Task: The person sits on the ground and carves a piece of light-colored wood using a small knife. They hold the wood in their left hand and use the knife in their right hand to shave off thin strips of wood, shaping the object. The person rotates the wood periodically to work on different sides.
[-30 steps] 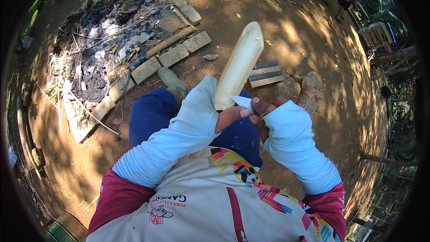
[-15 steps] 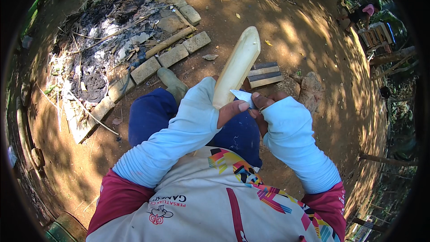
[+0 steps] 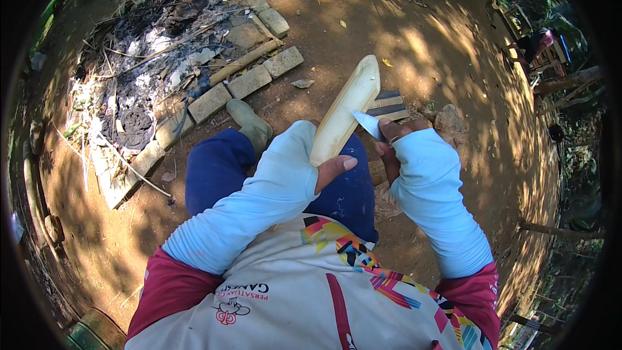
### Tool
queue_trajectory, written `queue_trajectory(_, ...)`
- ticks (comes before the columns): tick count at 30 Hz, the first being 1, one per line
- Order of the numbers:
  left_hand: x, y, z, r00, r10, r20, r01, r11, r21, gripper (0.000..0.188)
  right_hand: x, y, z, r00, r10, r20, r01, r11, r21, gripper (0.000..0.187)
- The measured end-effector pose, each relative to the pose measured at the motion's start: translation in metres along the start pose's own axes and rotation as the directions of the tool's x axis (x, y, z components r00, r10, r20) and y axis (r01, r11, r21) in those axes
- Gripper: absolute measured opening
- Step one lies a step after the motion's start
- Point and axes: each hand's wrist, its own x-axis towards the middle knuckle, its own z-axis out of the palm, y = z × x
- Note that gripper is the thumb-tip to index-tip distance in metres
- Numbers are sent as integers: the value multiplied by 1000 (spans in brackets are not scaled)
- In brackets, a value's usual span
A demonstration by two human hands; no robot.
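My left hand [image 3: 329, 170] grips the lower end of a long pale piece of wood [image 3: 346, 109] that points up and away from me, its far end rounded. My right hand [image 3: 393, 142] holds a knife [image 3: 367, 123]; the blade lies against the right side of the wood about halfway along it. Both forearms wear light blue sleeves. Below the hands are my blue trousers [image 3: 214, 172] and a green boot [image 3: 249, 122] on the bare earth.
A row of grey bricks [image 3: 249, 81] borders a patch of ash and burnt sticks [image 3: 146, 84] at the left. Small wooden pieces [image 3: 389, 105] and a stone [image 3: 450, 123] lie on the ground past my hands. Another person [image 3: 538, 42] is at the far right.
The wood has tilted slightly and the knife blade has slid a little further up along its side. My right hand has moved away from my left.
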Motion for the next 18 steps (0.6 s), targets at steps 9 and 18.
queue_trajectory(9,-1,-5,3,997,63,-53,-64,998,-15,56,-12,-5,3,987,-64,148,67,998,-19,30)
queue_trajectory(18,-7,4,1,996,46,-73,-42,998,44,47,-10,-1,2,989,-15,147,13,1000,16,25)
